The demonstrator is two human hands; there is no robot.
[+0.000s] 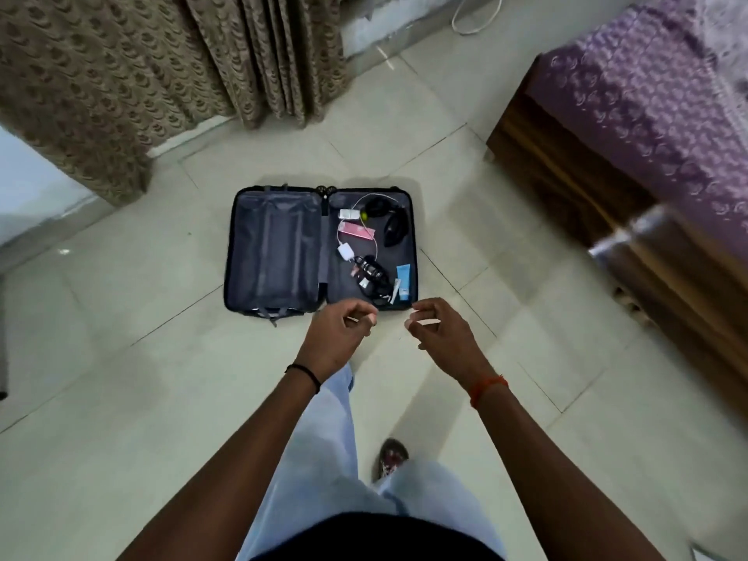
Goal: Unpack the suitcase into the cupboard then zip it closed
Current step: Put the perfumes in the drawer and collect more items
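Both hands hover empty, fingers loosely curled: left hand point(342, 327), right hand point(439, 330). Open suitcase point(319, 249) lies on floor just beyond fingertips, long axis left-right. Loose items fill its right half, nearer right hand.

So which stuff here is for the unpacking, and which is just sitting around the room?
For the job: open suitcase, pink box, white charger, black mouse, blue tube, left hand, right hand, both holding nothing.

Just around: curtain, bed, white cable on the floor.
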